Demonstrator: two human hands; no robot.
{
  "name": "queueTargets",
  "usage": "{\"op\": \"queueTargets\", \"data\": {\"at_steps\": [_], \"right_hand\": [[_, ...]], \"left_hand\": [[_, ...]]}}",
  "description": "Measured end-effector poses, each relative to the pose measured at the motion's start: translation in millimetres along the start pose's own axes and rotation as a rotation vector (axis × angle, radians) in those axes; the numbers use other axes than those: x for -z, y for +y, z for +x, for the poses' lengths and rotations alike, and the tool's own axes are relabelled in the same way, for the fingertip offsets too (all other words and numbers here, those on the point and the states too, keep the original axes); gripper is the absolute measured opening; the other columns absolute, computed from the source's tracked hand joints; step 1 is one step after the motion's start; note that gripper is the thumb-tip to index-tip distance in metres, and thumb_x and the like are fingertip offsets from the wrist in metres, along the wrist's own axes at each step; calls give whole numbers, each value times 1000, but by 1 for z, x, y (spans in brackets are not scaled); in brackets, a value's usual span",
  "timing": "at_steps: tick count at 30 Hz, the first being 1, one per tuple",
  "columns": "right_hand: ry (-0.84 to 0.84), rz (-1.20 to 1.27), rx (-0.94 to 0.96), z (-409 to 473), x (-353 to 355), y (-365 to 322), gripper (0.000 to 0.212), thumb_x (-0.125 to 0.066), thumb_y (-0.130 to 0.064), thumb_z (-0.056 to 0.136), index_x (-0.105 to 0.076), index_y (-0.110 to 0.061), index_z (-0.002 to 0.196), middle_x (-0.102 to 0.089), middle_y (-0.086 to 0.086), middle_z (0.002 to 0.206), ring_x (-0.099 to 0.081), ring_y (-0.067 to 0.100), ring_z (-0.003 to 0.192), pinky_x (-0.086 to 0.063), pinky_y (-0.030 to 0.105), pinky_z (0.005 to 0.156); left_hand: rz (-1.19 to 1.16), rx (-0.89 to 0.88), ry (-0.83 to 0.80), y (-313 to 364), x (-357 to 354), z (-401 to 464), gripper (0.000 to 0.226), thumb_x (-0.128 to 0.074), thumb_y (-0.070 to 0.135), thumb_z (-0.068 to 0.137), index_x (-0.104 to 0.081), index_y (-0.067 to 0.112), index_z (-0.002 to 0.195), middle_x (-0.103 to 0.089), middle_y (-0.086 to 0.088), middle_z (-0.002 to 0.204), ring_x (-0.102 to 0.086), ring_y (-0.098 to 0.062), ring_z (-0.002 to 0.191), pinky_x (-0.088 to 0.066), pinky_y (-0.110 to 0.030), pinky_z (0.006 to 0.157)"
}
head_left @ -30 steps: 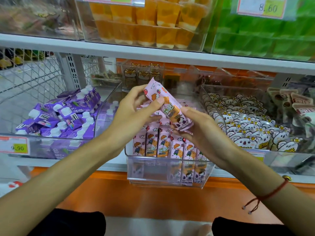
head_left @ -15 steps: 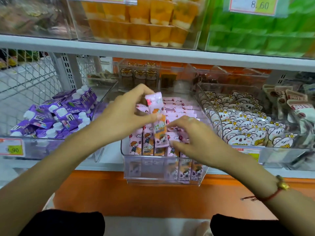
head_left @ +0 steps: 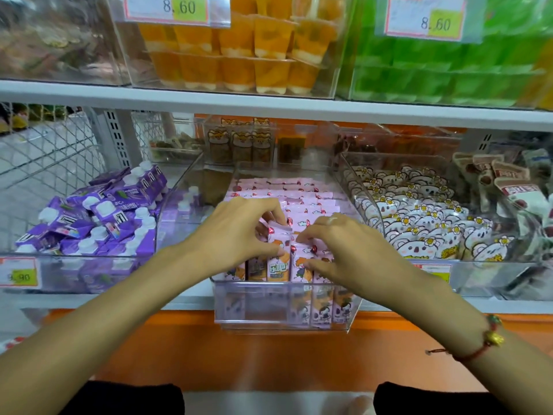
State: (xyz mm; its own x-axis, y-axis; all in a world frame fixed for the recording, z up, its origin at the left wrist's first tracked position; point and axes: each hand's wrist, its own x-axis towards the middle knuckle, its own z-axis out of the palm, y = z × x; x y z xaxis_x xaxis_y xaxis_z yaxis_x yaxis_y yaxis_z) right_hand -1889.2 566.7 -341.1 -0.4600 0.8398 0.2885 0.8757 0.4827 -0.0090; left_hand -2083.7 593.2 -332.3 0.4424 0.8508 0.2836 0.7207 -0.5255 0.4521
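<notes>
A white shelf board (head_left: 269, 106) runs across at twelve o'clock. It carries clear bins of orange jelly cups (head_left: 239, 55) and, at one o'clock, green packs (head_left: 449, 76), each bin with a price tag (head_left: 167, 9) reading 8.60. Below it, a wire mesh panel (head_left: 45, 151) and a slotted white upright (head_left: 115, 139) stand at ten o'clock, purple pouches (head_left: 98, 217) fill a clear bin at nine o'clock, and koala-print packets (head_left: 419, 223) fill another at three o'clock. An orange ledge (head_left: 269, 354) lies at six o'clock under soft, even light.
</notes>
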Motion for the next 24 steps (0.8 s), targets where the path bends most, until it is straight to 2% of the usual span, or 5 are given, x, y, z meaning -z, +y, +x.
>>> {"op": "queueTargets", "data": {"at_steps": [5,10,14,18,24], "right_hand": [[-11,-24,4,-2,0,1,34,-56,-39,91,-57,-28,123,-60,-3,114,-50,20,112,-43,35,86],[-7,-48,1,-3,-2,0,37,-50,-45,94,-55,-31,127,-59,-7,118,-50,16,112,-39,30,85],[39,21,-7,-1,4,5,30,-50,-35,96,-60,-27,122,-62,-6,116,-50,17,110,-41,31,84],[77,-13,-74,32,12,24,29,-52,-23,95,-61,-21,123,-62,1,121,-50,23,116,-43,34,88],[-134,-24,-220,122,-6,60,31,-44,-17,97,-58,-12,124,-59,14,127,-56,32,113,-47,44,95]], "left_hand": [[363,-52,-23,4,-8,0,32,-75,52,73,-62,33,95,-67,10,92,-58,-10,92,-30,-25,55],[527,-144,-67,3,-10,3,51,-65,63,75,-60,34,117,-57,14,120,-43,-12,114,-30,-26,77],[236,-130,189,-7,-2,-14,52,-64,56,80,-57,32,127,-51,14,134,-41,-8,124,-35,-30,99],[-38,62,504,-24,3,-28,47,-67,31,86,-50,28,129,-50,14,126,-50,-8,113,-41,-29,88],[-324,318,394,-40,-8,-37,37,-60,37,89,-47,42,123,-56,20,118,-56,1,102,-48,-32,89]]}}
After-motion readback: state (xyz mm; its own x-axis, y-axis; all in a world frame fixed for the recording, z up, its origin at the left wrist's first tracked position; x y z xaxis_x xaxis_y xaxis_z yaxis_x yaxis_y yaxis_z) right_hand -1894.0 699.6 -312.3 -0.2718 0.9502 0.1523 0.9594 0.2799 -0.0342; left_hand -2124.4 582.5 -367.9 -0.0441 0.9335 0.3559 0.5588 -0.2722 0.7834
